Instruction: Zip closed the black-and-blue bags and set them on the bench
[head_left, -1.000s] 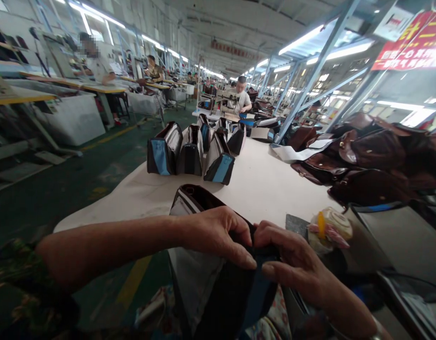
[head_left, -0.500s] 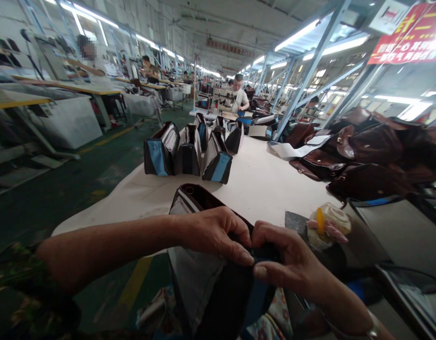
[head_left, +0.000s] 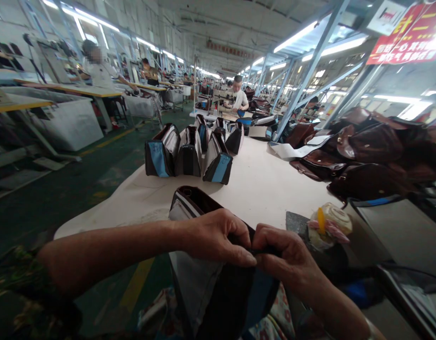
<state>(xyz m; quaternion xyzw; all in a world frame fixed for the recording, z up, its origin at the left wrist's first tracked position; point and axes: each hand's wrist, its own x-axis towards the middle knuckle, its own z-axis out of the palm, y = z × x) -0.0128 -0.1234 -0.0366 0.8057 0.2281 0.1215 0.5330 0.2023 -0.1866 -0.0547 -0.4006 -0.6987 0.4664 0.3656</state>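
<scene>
A bag body (head_left: pixel 218 297) with grey, black and blue sides stands tilted against the table's near edge, its top partly gaping. My left hand (head_left: pixel 218 236) pinches the upper rim, thumb on the near side and fingers curled over the edge. Close against it, my right hand (head_left: pixel 288 252) grips the same rim with bent fingers and thumb. Both thumb tips nearly meet at one spot on the edge. Whatever lies between the fingertips there is hidden. A metal ring shows at the rim's far corner.
Several similar bag bodies (head_left: pixel 189 153) stand farther back on the white table (head_left: pixel 260 174). Brown leather bags (head_left: pixel 366 146) are heaped at the right. A wrapped roll (head_left: pixel 329 224) with a yellow piece sits near my right hand. Beyond the table, a co-worker (head_left: pixel 239 97) sits at a machine.
My right thumb has shifted up and in against the left thumb at the rim. Both hands keep their hold on the bag. At far left, a co-worker has leaned and reached rightward.
</scene>
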